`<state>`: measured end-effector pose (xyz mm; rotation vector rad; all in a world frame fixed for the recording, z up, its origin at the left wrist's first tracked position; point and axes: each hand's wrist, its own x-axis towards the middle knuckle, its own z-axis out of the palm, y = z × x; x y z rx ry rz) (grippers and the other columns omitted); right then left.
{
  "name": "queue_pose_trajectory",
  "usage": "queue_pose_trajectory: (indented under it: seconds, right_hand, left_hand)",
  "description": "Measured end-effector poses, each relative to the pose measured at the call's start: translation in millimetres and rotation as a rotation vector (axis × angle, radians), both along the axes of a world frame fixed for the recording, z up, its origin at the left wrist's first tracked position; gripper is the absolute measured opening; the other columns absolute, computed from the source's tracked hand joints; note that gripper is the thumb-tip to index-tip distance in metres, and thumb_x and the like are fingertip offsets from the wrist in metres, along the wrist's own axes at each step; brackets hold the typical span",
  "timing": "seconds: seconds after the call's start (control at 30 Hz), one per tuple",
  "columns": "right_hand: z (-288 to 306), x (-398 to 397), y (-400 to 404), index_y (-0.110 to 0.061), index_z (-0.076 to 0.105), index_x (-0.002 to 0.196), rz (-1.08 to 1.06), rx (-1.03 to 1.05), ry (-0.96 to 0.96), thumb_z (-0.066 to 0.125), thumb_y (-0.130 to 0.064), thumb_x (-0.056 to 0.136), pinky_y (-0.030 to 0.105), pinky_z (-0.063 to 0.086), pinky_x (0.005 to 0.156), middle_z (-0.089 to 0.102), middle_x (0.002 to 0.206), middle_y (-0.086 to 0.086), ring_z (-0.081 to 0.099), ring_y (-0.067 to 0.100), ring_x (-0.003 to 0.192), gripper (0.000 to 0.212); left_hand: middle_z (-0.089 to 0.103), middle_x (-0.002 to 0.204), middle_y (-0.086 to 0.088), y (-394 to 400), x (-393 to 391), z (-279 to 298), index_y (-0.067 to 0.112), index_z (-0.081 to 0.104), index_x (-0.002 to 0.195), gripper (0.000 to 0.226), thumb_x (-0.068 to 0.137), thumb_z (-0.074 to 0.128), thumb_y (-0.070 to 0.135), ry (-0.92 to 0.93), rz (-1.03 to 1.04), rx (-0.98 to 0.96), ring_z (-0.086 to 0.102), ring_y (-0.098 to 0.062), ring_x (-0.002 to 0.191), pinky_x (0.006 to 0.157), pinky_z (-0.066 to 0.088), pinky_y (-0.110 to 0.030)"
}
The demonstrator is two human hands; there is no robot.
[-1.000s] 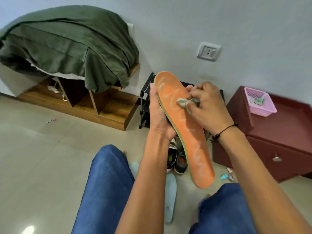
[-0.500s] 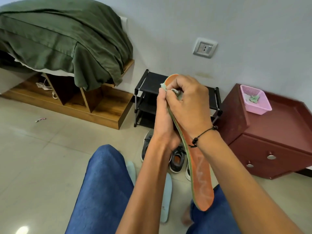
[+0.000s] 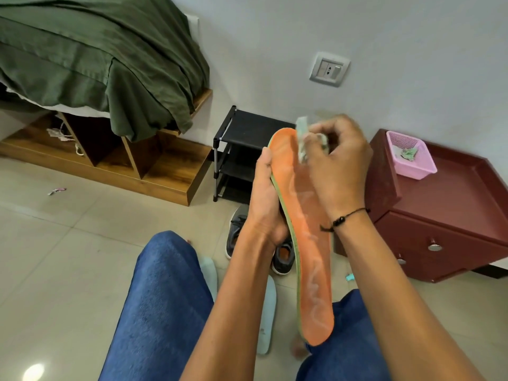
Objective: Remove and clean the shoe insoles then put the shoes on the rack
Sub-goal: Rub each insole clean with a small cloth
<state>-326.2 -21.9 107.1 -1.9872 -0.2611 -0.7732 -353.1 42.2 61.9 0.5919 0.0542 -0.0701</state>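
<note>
An orange insole (image 3: 312, 251) with a green edge stands nearly upright in front of me, marked with pale smears. My left hand (image 3: 265, 196) grips its left edge from behind, near the upper half. My right hand (image 3: 336, 166) pinches a small greenish wipe (image 3: 303, 145) against the insole's top end. Two dark shoes (image 3: 283, 258) sit on the floor behind my left forearm, partly hidden. A black shoe rack (image 3: 239, 149) stands against the wall behind the insole.
A dark red cabinet (image 3: 445, 221) with a pink basket (image 3: 411, 156) stands at the right. A wooden bed base (image 3: 154, 171) under a green cover lies at the left. Pale blue slippers (image 3: 268, 312) lie between my knees on the tiled floor.
My right hand with the wipe has come off the insole's left edge and now sits at its top right. The insole has turned, so more of its orange face shows.
</note>
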Motion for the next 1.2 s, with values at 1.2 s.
queue_pose_trajectory:
  seconds: [1.2]
  right_hand:
    - [-26, 7, -5, -0.004, 0.064, 0.079, -0.055, -0.130, -0.103, 0.057, 0.001, 0.077, 0.003, 0.033, 0.069, 0.063, 0.082, 0.005, 0.049, 0.004, 0.074, 0.009]
  left_hand:
    - [0.064, 0.109, -0.014, -2, -8, -6, 0.009, 0.060, 0.115, 0.058, 0.097, 0.024, 0.051, 0.034, -0.116, 0.065, 0.058, -0.024, 0.107, 0.098, 0.044, -0.034]
